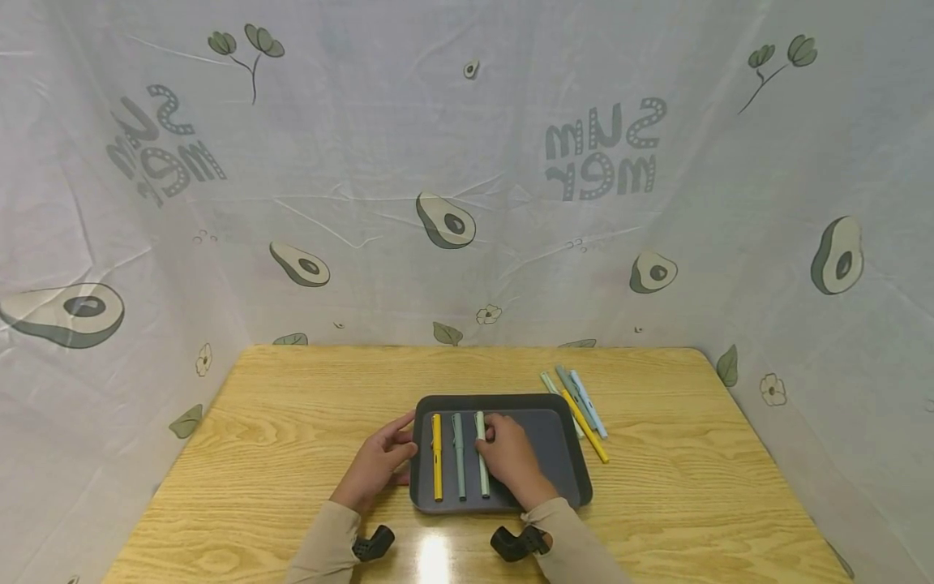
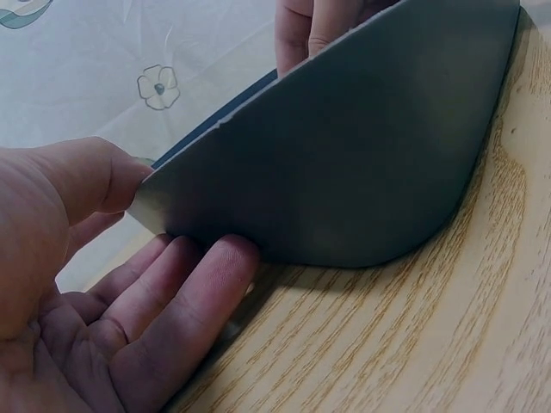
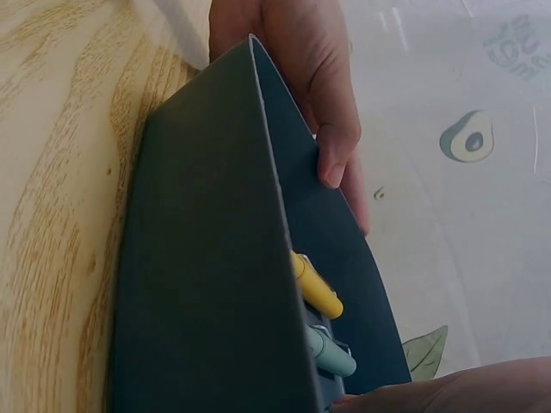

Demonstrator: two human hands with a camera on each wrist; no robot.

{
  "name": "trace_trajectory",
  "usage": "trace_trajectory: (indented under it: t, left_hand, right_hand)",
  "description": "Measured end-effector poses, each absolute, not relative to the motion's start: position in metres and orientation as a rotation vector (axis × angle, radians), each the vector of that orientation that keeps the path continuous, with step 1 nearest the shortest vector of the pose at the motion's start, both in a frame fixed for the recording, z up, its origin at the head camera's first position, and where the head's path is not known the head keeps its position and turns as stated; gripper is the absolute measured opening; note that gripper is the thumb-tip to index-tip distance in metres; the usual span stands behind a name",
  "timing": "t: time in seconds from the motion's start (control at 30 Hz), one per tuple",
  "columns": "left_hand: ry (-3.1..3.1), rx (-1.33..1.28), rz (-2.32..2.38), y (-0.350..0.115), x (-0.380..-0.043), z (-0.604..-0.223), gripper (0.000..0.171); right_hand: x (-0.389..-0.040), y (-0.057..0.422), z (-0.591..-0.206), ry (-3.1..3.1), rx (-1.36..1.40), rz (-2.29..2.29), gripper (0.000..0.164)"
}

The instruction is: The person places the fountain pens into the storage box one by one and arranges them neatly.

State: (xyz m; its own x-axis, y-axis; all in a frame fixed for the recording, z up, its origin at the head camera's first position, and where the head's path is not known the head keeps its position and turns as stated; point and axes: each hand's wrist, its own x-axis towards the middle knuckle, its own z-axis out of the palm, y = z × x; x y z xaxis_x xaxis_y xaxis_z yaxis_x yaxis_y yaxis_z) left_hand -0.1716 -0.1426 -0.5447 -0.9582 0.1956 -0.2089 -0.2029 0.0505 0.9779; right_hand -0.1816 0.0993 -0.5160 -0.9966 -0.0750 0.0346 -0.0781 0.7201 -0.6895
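Observation:
A dark grey tray [image 1: 543,454] lies on the wooden table with three pens side by side in it. From the left they are a yellow pen [image 1: 437,458], a grey-green pen [image 1: 459,458] and a pale green pen [image 1: 484,480]. My right hand [image 1: 514,461] reaches over the tray and pinches the pale green pen near its upper half. At the tray's left side, my left hand [image 2: 129,284] grips the wall, thumb at the rim and fingers low on the outside. The right fingertips are mostly hidden in the right wrist view.
Behind the tray's right corner lies a loose pile of pens: another yellow pen [image 1: 594,442], a light blue pen [image 1: 589,405], a second grey-green pen [image 1: 567,381] and a second pale green pen [image 1: 548,382]. A printed cloth [image 1: 379,268] hangs around the table's far edge and sides.

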Motion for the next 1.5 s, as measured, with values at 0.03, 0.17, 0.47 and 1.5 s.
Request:
trace_trajectory:
  t: [0.03, 0.17, 0.47, 1.5]
  left_hand:
    - [2.045, -0.009, 1.987, -0.142, -0.172, -0.545, 0.06]
    - [2.049, -0.007, 1.988, -0.142, -0.172, -0.545, 0.06]
    - [2.051, -0.002, 1.984, -0.142, -0.171, -0.544, 0.06]
    - [2.085, -0.01, 1.964, -0.143, -0.171, -0.548, 0.059]
  right_hand:
    - [-0.182, 0.099, -0.516, -2.911, 0.131, 1.163, 0.029]
    - [-0.182, 0.1, -0.517, -2.911, 0.141, 1.162, 0.029]
    - [-0.181, 0.102, -0.518, -2.899, 0.156, 1.203, 0.03]
    - [-0.172, 0.246, -0.476, -2.763, 0.038, 0.76, 0.029]
